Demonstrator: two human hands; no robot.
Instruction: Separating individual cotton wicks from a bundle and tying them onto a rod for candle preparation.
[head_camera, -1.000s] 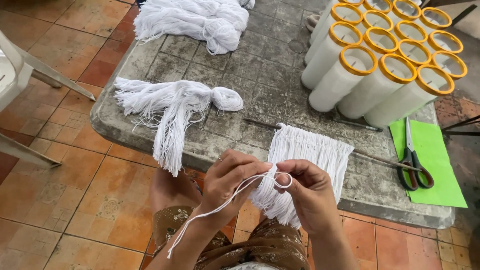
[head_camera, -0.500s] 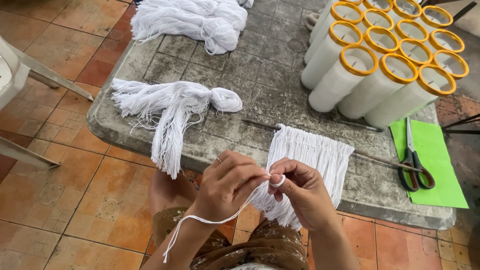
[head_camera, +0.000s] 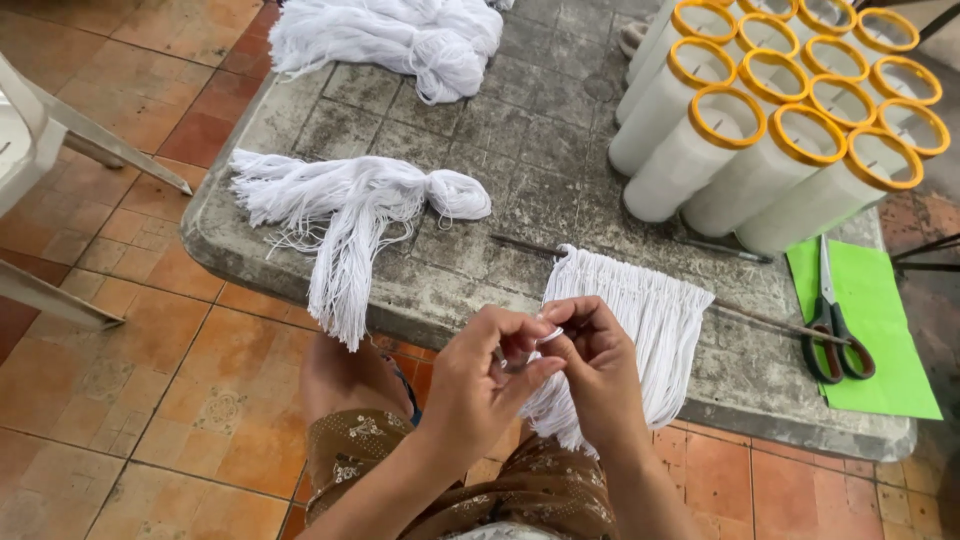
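Short white cotton strand pinched between both hands, just in front of the white fringe of cords hanging off a thin dark rod at the near edge of the grey stone-look table. Left hand fingers pressed together on the strand, thumb against forefinger. Right hand fingertips curled in, also pinching the strand; the two hands touch at the tips. How much strand is there can't be told, most of it hidden in the fingers.

Left of the fringe: loose knotted bundle of white yarn, ends draping over the table edge. Beyond the fringe, at the far table edge: bigger white yarn heap. Right and beyond the fringe: cluster of tall white cylinders with orange rims. Right of the fringe: scissors with dark handles on a green paper sheet. Under the hands: brown patterned lap fabric, orange tiled floor. Far left of the fringe, a white plastic chair.
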